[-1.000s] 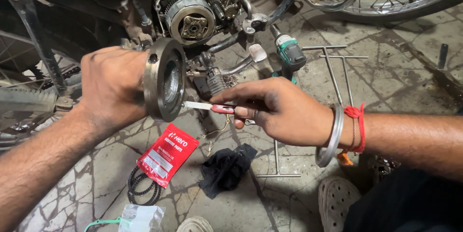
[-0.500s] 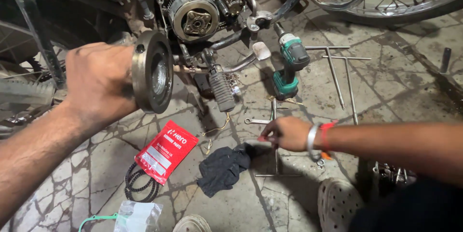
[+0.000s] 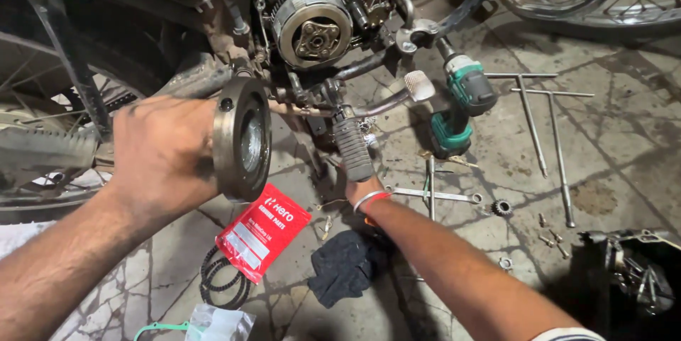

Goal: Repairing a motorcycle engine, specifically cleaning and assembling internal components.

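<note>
**Head view: drum held up beside an opened engine**

Head camera looked down on a cracked stone floor [image 3: 624, 171], stained and dusty, in a dim workshop spot. A motorcycle stood across the top of the frame, its engine cover off and the clutch [image 3: 312, 27] bare. A footpeg [image 3: 352, 149] jutted toward the viewer. On the floor lay a green drill [image 3: 461, 100], two T-wrenches [image 3: 543, 125], a small gear [image 3: 502, 207], a black rag [image 3: 345, 264], a red packet [image 3: 262, 231] and black rings [image 3: 220, 286] partly under it.

The left hand [image 3: 167, 153] held a round metal drum [image 3: 242, 139] upright in the air, left of the footpeg and above the packet. Its grip was wrapped over the drum's back and rim, fingers pressed tight, the open face turned right.

The right hand [image 3: 362, 188] reached low under the footpeg, mostly hidden; I could not tell whether its grip was spread or closed. It was well apart from the drum.
</note>
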